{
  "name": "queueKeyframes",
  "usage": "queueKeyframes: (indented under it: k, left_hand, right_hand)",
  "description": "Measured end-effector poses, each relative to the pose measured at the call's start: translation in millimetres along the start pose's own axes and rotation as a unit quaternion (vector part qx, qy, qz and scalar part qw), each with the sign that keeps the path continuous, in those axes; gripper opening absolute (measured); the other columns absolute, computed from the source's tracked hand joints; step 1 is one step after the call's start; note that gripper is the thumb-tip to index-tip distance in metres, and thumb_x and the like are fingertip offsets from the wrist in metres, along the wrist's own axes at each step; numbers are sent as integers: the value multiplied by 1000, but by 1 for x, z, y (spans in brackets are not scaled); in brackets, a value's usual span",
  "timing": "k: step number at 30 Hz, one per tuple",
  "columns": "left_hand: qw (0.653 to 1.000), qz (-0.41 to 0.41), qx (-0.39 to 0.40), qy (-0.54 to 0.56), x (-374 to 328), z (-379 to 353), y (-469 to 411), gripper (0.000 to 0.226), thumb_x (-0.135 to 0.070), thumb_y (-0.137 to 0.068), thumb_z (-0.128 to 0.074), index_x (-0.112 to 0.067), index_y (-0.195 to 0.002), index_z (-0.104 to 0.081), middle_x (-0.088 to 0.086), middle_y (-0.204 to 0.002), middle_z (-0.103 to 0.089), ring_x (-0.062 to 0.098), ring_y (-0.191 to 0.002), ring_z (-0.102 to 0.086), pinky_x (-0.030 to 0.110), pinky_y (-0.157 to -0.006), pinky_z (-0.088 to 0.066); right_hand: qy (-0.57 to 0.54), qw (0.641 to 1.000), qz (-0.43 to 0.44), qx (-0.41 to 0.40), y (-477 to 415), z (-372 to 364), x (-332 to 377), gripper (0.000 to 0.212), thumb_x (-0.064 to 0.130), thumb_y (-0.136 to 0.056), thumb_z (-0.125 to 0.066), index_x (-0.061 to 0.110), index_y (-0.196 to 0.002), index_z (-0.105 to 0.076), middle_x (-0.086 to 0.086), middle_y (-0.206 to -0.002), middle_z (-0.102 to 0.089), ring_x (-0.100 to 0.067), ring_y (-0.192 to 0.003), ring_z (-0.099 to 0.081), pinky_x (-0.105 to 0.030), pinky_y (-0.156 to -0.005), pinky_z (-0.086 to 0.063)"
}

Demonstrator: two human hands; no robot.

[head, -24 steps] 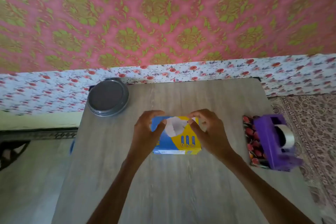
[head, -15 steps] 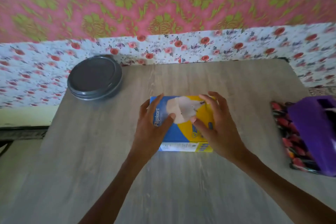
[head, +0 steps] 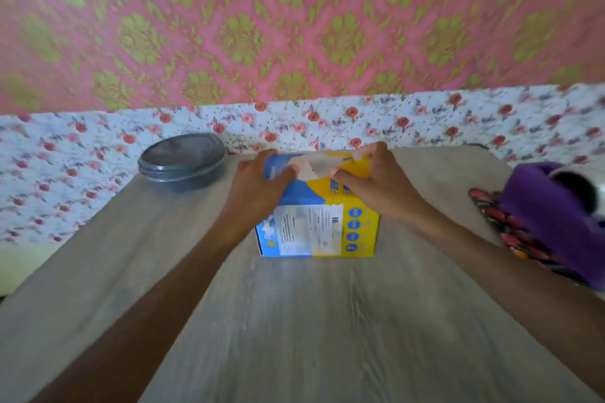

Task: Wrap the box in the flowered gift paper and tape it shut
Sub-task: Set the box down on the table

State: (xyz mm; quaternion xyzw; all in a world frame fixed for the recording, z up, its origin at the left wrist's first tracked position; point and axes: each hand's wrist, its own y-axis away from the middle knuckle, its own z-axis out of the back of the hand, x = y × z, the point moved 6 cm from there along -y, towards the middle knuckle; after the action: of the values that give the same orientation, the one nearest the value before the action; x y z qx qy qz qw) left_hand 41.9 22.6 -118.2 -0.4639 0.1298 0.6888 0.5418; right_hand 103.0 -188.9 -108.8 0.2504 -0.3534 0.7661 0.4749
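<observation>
A blue and yellow cardboard box (head: 319, 229) stands in the middle of the grey wooden table (head: 294, 321). Its near side, with a white printed label, faces me. My left hand (head: 258, 186) grips the box's top left edge. My right hand (head: 376, 183) grips its top right edge. A torn pale patch shows on the top between my thumbs. Folded flowered gift paper (head: 510, 232), dark with red flowers, lies at the table's right edge, partly under a purple tape dispenser (head: 553, 219).
A stack of round grey lidded containers (head: 183, 162) sits at the table's back left corner. Behind the table hangs white cloth with red flowers (head: 425, 121) below a pink and green patterned wall.
The view has dropped lower and closer to the table. The box's labelled near side now shows much more, and both hands have shifted from its top face to its top edges.
</observation>
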Motion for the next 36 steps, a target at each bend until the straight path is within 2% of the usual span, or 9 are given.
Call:
queueKeyframes:
  k: [3,7,11,16,19,24,27,33,36]
  left_hand:
    - [993,59,-36,98,10,-1,14,53,-45,-90,-64,-15,-131,-49,10,-127,-56,25,-107,-60,39,-89,-51]
    - [973,51,70,213,2,-1,52,74,-43,-77,-79,-17,-133,-40,8,-126,-62,23,-102,-68,43,-87,-57]
    - [976,-14,129,177,3,5,78,88,-31,-74,-81,-20,-142,-27,-2,-134,-55,10,-106,-66,26,-77,-58]
    - [986,-48,109,117,16,7,71,99,-48,-63,-86,-27,-140,-28,-1,-136,-55,16,-107,-66,37,-83,-59]
    - [988,-68,83,113,16,6,43,93,-36,-73,-85,-23,-145,-26,-4,-140,-49,13,-115,-60,37,-88,-58]
    - [986,-51,53,150,17,-9,-30,70,-14,-88,-72,-17,-141,-26,-2,-120,-57,14,-107,-62,31,-81,-58]
    - [981,-24,65,180,25,-26,-69,70,-7,-92,-64,-14,-145,-18,4,-123,-55,14,-103,-59,19,-69,-56]
    - [974,-16,57,219,49,-59,-127,71,2,-93,-59,-15,-146,-15,8,-124,-51,11,-98,-60,21,-69,-57]
    - [977,-9,53,205,65,-69,-143,72,2,-93,-59,-11,-148,-15,16,-133,-48,24,-107,-59,21,-69,-57]
  right_hand:
    - [33,999,-32,-7,6,2,-5,65,52,-84,-65,13,-128,-38,-7,-125,-49,-26,-109,-56,-33,-80,-43]
    - [-3,998,-51,38,41,20,3,81,56,-83,-67,14,-141,-31,-3,-132,-53,-21,-112,-56,-34,-86,-48]
    - [-67,991,-75,92,83,28,-1,89,49,-82,-74,18,-145,-20,6,-122,-55,-14,-100,-56,-24,-68,-50]
    - [-13,998,-24,57,80,19,-15,66,38,-76,-82,18,-128,-46,5,-122,-63,-17,-101,-67,-41,-87,-56]
    - [-41,999,-11,22,54,11,-13,62,29,-78,-81,17,-129,-47,4,-116,-66,-19,-98,-68,-41,-88,-55]
    - [-68,996,-20,-50,-24,-2,-15,66,26,-79,-81,10,-130,-41,3,-110,-59,-26,-100,-67,-38,-88,-51]
    - [-62,995,-36,-69,-69,-17,-27,58,22,-81,-79,8,-125,-45,-3,-111,-63,-26,-103,-65,-34,-84,-48]
    - [-67,993,-48,-89,-128,-39,-55,56,19,-82,-77,7,-126,-45,-1,-105,-61,-24,-99,-61,-35,-82,-47]
    - [-69,992,-65,-80,-139,-49,-72,49,20,-84,-75,8,-123,-46,1,-103,-60,-20,-95,-60,-29,-77,-43]
